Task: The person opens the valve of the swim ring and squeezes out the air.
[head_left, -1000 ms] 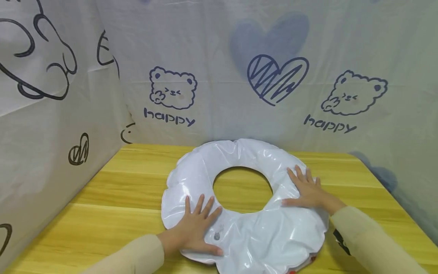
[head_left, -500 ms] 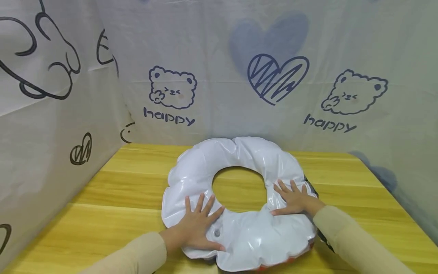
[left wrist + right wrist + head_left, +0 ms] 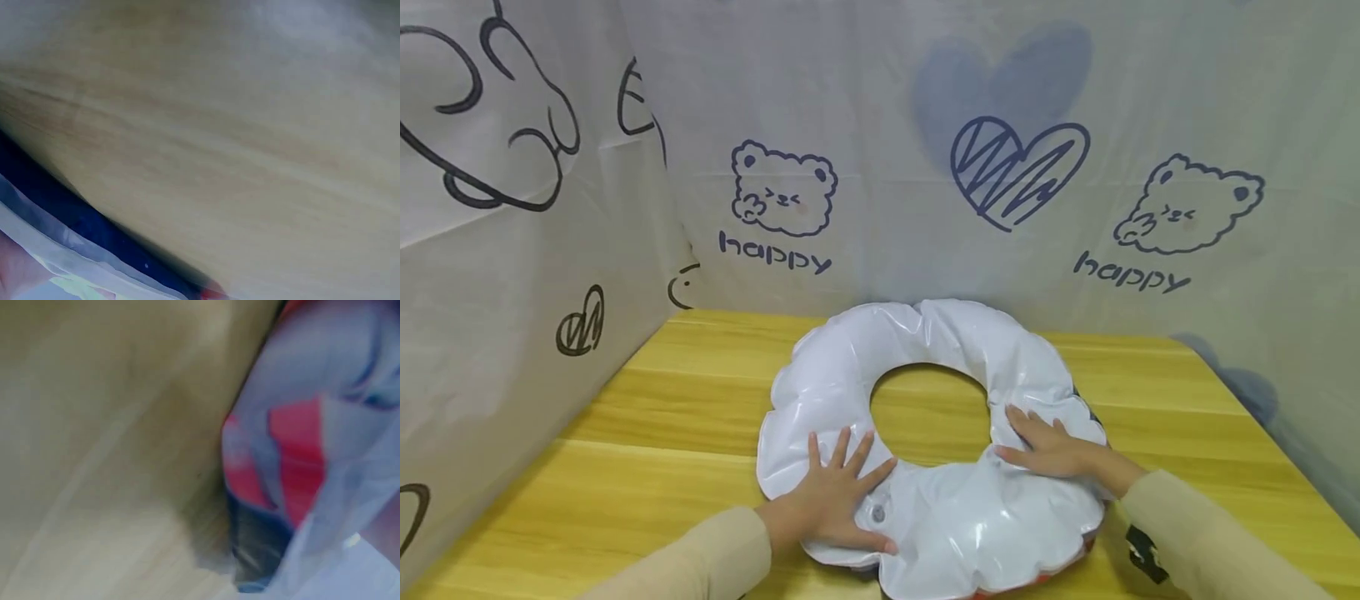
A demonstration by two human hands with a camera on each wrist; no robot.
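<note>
A partly filled inflatable swim ring point(image 3: 820, 358) lies flat on the table, its plain white side up and wrinkled near the front. My left hand point(image 3: 831, 504) rests on its front left with fingers spread, beside a small round valve point(image 3: 877, 512). On the right side of the ring, my right hand point(image 3: 1052, 450) presses the vinyl, its fingers pointing toward the hole. In the left wrist view the ring's dark blue edge point(image 3: 81, 219) shows along the lower left. Red and dark prints point(image 3: 300, 456) appear on its underside in the right wrist view.
The ring sits on a yellow wood-grain table point(image 3: 647, 425). Behind it hangs a pale curtain point(image 3: 887, 233) with bear and heart drawings, and another printed sheet point(image 3: 490, 292) closes the left side. A small black device point(image 3: 1145, 557) is at the right wrist.
My right hand has slid from the ring's outer right toward the hole and down, then slightly back outward. The ring's right side pulled inward, then spread again. My left hand stays nearly in place.
</note>
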